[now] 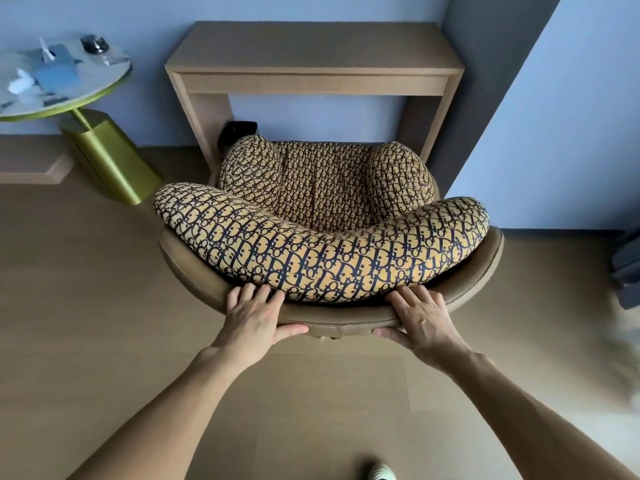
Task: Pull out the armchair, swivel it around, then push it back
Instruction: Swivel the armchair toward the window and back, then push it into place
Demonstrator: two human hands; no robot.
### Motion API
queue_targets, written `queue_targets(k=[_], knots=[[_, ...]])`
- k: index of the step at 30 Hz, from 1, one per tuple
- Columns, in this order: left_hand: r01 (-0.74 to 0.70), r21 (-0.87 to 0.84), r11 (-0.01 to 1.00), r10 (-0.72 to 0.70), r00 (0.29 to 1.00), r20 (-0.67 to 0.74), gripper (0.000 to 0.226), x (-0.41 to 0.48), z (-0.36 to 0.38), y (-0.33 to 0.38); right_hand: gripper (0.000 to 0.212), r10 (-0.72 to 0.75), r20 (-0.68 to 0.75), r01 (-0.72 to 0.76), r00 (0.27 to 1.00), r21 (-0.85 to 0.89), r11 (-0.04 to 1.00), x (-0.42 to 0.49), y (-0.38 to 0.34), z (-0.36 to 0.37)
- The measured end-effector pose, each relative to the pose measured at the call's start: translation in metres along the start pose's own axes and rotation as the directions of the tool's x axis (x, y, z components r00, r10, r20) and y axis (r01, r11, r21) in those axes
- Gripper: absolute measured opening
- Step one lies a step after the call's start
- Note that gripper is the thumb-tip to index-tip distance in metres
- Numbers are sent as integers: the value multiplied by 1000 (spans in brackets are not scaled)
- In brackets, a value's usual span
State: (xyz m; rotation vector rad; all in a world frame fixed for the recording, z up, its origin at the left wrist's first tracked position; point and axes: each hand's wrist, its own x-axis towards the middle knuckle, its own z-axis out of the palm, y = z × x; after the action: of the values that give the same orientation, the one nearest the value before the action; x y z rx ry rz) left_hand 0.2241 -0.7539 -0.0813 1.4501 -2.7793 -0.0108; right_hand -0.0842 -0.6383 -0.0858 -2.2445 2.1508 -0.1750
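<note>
You see armchair [322, 258]: tan leather shell, cushions yellow-beige with dark navy monogram print. Desk [313, 60] light wood. Side table [65, 91] marbled top, metallic green-gold base. Walls pale blue.

We see the armchair [322, 216] upholstered in matt woven cloth with a printed pattern, set in a smooth tan leather-like shell [346, 322] with visible stitching. We see the desk [311, 53] and floor [86, 306] in matt wood grain. The side table [65, 95] shows a glossy marbled top on a brushed, gold-green metal base.
</note>
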Motion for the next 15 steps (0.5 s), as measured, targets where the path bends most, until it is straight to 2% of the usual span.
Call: queue_targets(k=[15], knots=[[-48, 32, 998, 48, 999, -10, 95, 72, 6, -26, 82, -19, -24, 19, 1000, 3, 1000, 71, 32, 12]])
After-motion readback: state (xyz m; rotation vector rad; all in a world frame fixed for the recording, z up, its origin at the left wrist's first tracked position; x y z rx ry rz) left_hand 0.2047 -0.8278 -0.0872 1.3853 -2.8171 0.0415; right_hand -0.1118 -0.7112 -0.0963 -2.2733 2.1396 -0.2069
